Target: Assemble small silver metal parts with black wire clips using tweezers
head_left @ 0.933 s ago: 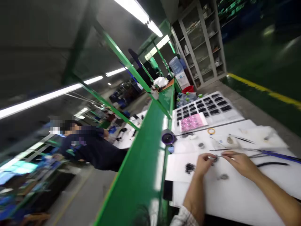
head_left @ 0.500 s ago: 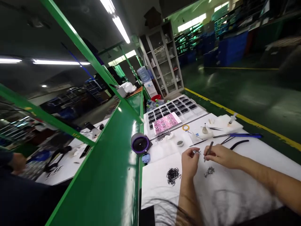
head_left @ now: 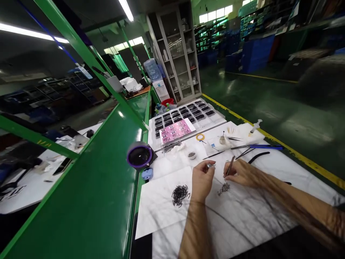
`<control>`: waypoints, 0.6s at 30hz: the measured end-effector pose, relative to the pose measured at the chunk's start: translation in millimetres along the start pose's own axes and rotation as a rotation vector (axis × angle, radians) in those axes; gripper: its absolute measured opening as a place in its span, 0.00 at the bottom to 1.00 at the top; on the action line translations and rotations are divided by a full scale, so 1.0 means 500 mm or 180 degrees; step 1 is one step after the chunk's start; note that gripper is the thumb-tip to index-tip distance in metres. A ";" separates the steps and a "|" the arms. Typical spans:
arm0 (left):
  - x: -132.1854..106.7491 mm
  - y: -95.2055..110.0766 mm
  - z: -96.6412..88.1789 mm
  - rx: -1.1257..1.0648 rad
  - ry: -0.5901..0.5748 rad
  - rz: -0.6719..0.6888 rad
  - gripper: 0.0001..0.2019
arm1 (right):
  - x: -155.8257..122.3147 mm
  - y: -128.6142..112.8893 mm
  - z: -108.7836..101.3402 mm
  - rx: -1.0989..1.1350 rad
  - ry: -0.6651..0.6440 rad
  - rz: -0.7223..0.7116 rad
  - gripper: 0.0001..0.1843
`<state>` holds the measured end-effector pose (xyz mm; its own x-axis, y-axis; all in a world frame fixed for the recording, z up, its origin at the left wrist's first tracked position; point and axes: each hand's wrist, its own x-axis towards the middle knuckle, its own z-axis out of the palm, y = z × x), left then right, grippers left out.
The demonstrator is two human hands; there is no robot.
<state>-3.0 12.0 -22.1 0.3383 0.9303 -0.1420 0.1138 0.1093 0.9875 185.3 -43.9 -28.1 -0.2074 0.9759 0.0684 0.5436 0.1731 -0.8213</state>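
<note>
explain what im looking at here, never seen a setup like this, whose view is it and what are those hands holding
There is no machine: a camera worn on a person's head looks forward and down at their two bare hands. The left hand pinches a small, silvery piece, too tiny to identify. The right hand holds a slim, greyish tool, perhaps tweezers, angled down toward a small heap of greyish bits. Left of the hands, a heap of thin, black pieces lies on a flat, white sheet. Further back are a pink, printed sheet and rows of small, black clusters.
</note>
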 end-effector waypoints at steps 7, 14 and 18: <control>0.003 -0.010 0.002 0.0204 -0.0121 0.0251 0.08 | 0.002 0.000 0.006 -0.0145 0.0013 0.0017 0.05; 0.003 0.000 0.003 0.0438 -0.0146 0.0240 0.10 | 0.007 -0.003 0.001 -0.0120 -0.0195 0.0180 0.03; 0.004 0.004 0.001 0.0578 -0.0119 0.0196 0.14 | 0.006 -0.004 -0.007 -0.0100 -0.0254 0.0157 0.05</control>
<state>-1.5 13.9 -20.7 0.3838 0.9193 -0.0875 0.2573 -0.0155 0.9662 186.3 -40.9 -24.3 -0.2433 0.9698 -0.0181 0.5799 0.1305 -0.8042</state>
